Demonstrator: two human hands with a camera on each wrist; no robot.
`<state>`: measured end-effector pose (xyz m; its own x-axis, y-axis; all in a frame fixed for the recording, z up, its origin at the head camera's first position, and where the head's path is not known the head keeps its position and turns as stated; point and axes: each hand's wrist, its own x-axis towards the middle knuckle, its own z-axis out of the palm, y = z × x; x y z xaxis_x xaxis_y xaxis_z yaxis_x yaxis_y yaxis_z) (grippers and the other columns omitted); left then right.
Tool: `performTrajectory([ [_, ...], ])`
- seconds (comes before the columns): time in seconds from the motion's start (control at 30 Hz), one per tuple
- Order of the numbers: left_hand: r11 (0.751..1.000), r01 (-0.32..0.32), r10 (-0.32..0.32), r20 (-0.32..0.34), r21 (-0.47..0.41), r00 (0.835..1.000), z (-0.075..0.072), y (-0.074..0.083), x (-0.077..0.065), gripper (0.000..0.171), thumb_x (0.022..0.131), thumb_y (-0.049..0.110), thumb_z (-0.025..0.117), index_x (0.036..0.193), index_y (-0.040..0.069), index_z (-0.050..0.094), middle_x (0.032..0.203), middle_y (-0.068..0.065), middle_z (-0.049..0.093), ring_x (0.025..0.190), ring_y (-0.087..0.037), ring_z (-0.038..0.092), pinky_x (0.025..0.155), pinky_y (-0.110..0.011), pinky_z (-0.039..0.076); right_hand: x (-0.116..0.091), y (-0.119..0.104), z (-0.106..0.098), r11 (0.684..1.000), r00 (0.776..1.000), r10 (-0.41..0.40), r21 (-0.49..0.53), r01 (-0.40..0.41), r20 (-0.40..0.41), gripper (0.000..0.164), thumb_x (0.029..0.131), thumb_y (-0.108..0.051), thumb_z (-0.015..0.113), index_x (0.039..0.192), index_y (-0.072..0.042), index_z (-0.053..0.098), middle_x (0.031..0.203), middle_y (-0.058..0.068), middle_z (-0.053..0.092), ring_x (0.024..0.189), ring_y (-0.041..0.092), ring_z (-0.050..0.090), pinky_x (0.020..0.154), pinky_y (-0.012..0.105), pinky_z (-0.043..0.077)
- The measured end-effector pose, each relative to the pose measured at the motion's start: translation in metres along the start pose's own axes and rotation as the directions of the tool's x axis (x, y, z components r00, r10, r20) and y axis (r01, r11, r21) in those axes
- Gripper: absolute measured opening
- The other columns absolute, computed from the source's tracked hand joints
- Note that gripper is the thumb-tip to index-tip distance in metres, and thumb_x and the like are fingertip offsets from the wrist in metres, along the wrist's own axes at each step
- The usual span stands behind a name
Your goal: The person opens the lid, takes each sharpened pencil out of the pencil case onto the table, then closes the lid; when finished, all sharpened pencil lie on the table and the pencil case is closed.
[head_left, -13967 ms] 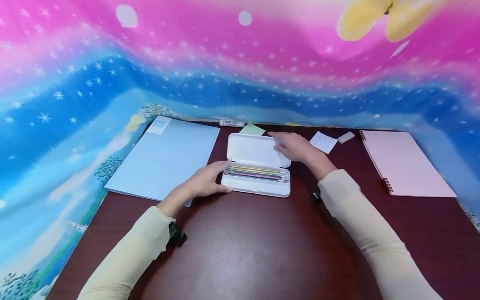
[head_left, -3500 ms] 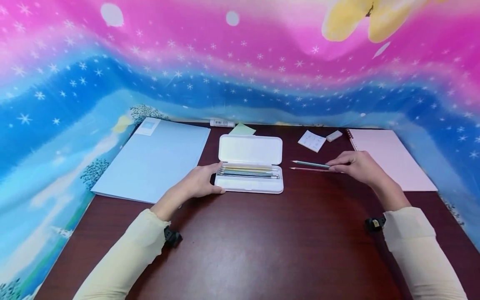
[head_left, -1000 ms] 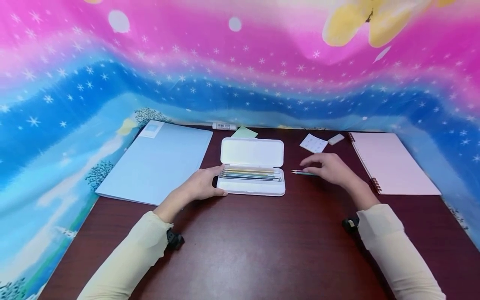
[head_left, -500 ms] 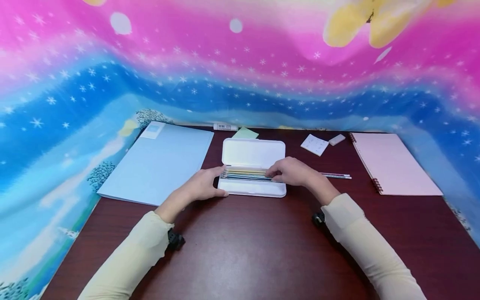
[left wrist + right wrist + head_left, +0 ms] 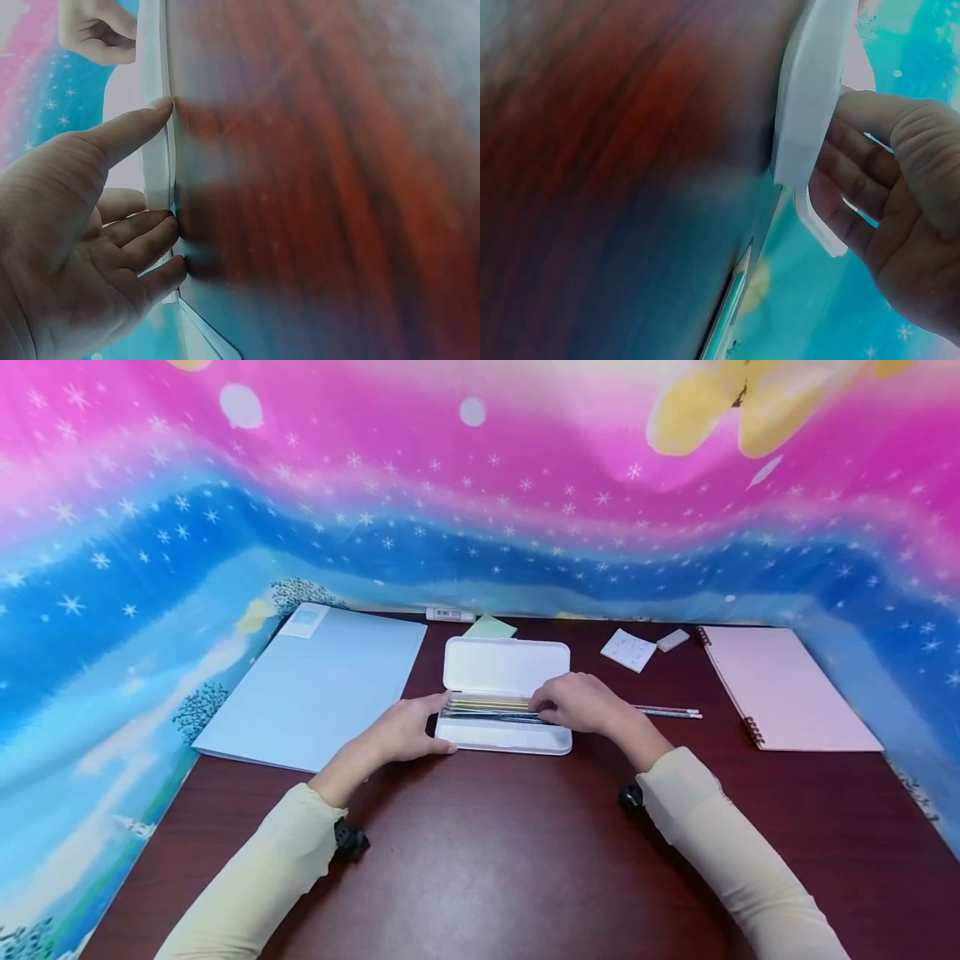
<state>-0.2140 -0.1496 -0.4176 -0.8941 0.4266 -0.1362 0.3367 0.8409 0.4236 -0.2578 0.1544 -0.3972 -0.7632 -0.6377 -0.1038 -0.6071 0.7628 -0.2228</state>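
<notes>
A white pencil case (image 5: pixel 506 739) lies with its lid up in the middle of the table, several pencils (image 5: pixel 487 703) along its rear compartment. My left hand (image 5: pixel 397 731) holds the case's left end, thumb at the front edge and fingers round the side; the left wrist view shows the thumb and fingertips against its wall. My right hand (image 5: pixel 581 702) reaches into the right end of the case, thumb and forefinger pinching a dark pencil (image 5: pixel 498 717) that lies slightly askew. Two more pencils (image 5: pixel 675 712) lie on the table, partly hidden behind the right wrist.
A light blue folder (image 5: pixel 315 685) lies to the left and a pink spiral notebook (image 5: pixel 795 689) to the right. Along the back are a glue stick (image 5: pixel 450 614), green sticky notes (image 5: pixel 491 627), a white printed pad (image 5: pixel 628 650) and an eraser (image 5: pixel 672 640).
My right hand set two pencils on the table right of the case, let go and moved left into the case. Pencils there have just shifted askew. My left hand stays at the case.
</notes>
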Motion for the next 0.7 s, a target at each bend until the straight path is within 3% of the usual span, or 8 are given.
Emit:
performTrajectory([
  [0.13,1.000,-0.004,0.004,-0.008,0.001,1.000,0.000,0.001,0.000,0.093,0.086,0.039,0.081,0.158,0.006,0.034,0.158,-0.011,0.046,0.143,-0.030,0.047,0.116,-0.048,0.040,-0.008,0.011,-0.005,0.997,0.997,0.017,0.078,-0.011,-0.069,0.020,0.095,-0.019,0.072,0.113,-0.022,0.080,0.114,0.000,0.076,0.101,0.017,0.069,0.093,0.043,0.055],
  [0.43,1.000,-0.002,0.002,0.001,-0.007,1.000,0.000,0.002,-0.002,0.093,0.086,0.039,0.081,0.159,0.006,0.032,0.159,-0.011,0.045,0.143,-0.030,0.047,0.116,-0.048,0.040,-0.042,0.047,-0.017,0.967,0.973,0.090,0.253,-0.034,-0.211,0.018,0.092,-0.012,0.074,0.108,-0.017,0.080,0.105,0.003,0.077,0.092,0.020,0.066,0.086,0.043,0.054],
  [0.7,1.000,-0.008,0.008,-0.010,-0.010,1.000,0.000,0.001,-0.002,0.093,0.085,0.039,0.081,0.158,0.005,0.034,0.158,-0.012,0.046,0.142,-0.031,0.048,0.115,-0.048,0.041,-0.072,0.075,-0.022,0.960,0.941,0.153,0.270,-0.070,-0.301,0.014,0.090,-0.012,0.076,0.101,-0.019,0.081,0.101,0.002,0.078,0.091,0.018,0.066,0.081,0.040,0.052],
])
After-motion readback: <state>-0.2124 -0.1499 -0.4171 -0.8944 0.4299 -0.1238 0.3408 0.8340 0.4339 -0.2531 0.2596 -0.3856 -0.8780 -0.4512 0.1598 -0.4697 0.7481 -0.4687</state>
